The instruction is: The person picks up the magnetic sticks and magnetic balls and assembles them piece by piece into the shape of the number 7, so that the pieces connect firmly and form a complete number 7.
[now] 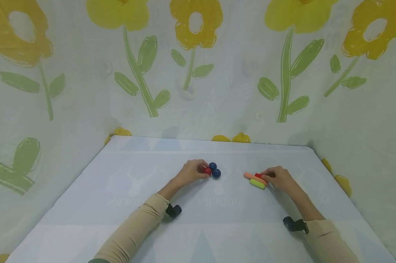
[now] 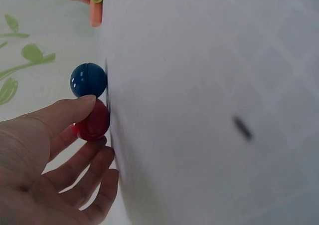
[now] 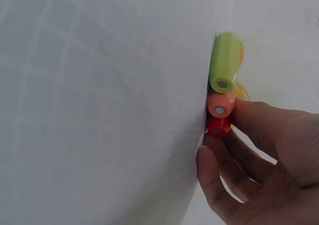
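Observation:
My left hand [image 1: 190, 173] pinches a glossy red ball [image 1: 206, 171] between thumb and fingers, low at the tabletop. Close against its right side sit two dark blue balls [image 1: 216, 173]; in the left wrist view one blue ball [image 2: 88, 79] lies just past the thumb tip. Farther right, my right hand [image 1: 281, 178] grips the end of a short red stick [image 1: 258, 175]. Beside that lie an orange stick [image 1: 249, 176] and a lime-green stick [image 1: 257, 183], side by side. The right wrist view shows small grey discs in the ends of the green stick [image 3: 224, 60], orange stick [image 3: 221, 103] and red stick [image 3: 218, 127].
A pale, printed cloth covers the table [image 1: 135, 160]. Behind and along both sides hangs a white curtain [image 1: 230, 98] with yellow flowers. Black wrist cameras stick out by each forearm, one at the left sleeve [image 1: 145, 217] and one at the right sleeve [image 1: 329, 237].

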Demonstrator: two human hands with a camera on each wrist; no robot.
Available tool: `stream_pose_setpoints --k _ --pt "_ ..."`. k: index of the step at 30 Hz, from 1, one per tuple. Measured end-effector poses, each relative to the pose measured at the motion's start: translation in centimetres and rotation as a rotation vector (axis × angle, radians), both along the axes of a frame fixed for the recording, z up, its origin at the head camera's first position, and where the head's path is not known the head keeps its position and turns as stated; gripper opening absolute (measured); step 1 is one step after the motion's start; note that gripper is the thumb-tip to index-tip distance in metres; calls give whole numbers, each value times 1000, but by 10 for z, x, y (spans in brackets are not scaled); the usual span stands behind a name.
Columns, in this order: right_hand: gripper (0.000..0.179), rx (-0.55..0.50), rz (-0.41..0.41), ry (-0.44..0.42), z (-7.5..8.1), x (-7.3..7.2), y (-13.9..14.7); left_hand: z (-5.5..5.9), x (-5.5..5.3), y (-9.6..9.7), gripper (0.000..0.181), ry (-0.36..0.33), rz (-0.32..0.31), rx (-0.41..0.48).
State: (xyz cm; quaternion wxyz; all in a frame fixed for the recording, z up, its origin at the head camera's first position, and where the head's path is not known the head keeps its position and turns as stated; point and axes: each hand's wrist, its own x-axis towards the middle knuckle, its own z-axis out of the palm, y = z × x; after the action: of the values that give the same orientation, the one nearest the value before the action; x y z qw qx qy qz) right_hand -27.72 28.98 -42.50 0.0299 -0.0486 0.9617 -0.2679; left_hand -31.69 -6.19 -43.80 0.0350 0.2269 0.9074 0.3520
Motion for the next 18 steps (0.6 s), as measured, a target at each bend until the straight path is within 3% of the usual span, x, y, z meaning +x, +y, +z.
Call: stream_pose_setpoints --k 18 --pt "27 9 5 3 -2 -1 2 8 12 -4 33 -16 -18 -26"
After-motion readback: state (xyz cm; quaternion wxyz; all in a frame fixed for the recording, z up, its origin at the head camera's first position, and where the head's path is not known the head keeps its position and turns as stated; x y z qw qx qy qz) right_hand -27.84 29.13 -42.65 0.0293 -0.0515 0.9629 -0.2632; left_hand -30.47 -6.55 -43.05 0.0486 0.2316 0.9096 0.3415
